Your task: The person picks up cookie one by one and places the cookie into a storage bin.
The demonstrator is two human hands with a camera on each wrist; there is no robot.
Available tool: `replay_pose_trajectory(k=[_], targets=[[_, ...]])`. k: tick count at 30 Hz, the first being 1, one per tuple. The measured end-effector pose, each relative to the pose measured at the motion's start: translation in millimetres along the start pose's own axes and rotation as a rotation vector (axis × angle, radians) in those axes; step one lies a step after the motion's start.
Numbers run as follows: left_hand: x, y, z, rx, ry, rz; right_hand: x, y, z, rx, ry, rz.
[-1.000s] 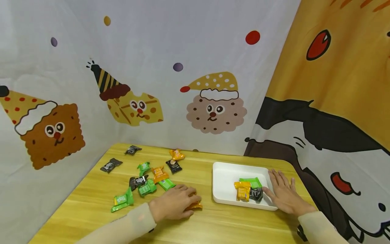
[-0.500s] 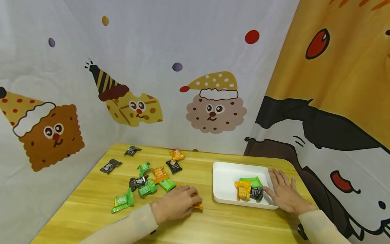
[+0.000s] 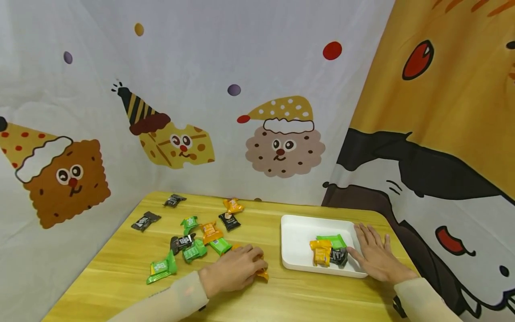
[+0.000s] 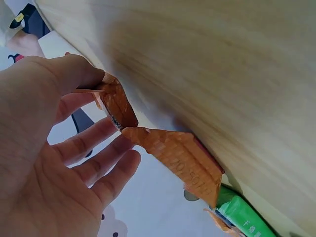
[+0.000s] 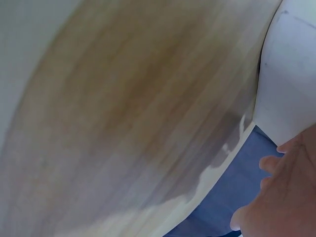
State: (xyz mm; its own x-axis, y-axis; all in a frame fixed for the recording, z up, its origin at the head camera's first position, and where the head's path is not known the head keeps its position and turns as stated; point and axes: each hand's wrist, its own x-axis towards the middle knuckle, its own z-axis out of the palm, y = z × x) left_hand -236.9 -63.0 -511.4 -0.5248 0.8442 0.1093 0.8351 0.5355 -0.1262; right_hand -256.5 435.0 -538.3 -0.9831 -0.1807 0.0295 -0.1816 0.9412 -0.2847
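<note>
My left hand (image 3: 235,270) is low over the table. In the left wrist view its thumb and forefinger pinch an orange-wrapped candy (image 4: 118,103), and the other fingers spread loosely. Right beside that candy, touching or overlapping it, is a second orange-wrapped candy (image 4: 182,160). My right hand (image 3: 376,255) lies with straight fingers on the right rim of a white tray (image 3: 295,243). In the tray are a yellow-orange candy (image 3: 322,256), a green candy (image 3: 333,241) and a black candy (image 3: 339,256). The right wrist view catches only part of that hand (image 5: 284,197) beside the tray wall.
Left of the tray lie several loose candies, among them green (image 3: 162,267), black (image 3: 146,221) and orange (image 3: 211,231) ones. They are scattered over the wooden table (image 3: 297,295). A printed cloth (image 3: 225,53) hangs along the table's back edge.
My left hand has shifted very slightly, and more of an orange candy shows behind its knuckles. The right hand and the candies in the tray have stayed in place.
</note>
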Motion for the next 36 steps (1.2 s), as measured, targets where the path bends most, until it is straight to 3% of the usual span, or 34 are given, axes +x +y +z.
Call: replay_pose_trajectory(k=[9, 13, 23, 36], targets=[[4.7, -2.2, -3.4, 0.025, 0.059, 0.012, 0.7, -0.8, -1.3, 0.0, -0.007, 0.008], [7.8, -2.7, -5.8, 0.027, 0.057, 0.009, 1.1, -0.5, -1.4, -0.005, -0.003, 0.005], [14.7, -5.7, -9.3, -0.01, 0.107, 0.021, -1.4, -0.4, -0.8, -0.001, 0.003, 0.0], [25.8, -5.4, -13.1, -0.004, 0.107, -0.015, -0.6, 0.3, 0.4, 0.005, 0.002, -0.002]])
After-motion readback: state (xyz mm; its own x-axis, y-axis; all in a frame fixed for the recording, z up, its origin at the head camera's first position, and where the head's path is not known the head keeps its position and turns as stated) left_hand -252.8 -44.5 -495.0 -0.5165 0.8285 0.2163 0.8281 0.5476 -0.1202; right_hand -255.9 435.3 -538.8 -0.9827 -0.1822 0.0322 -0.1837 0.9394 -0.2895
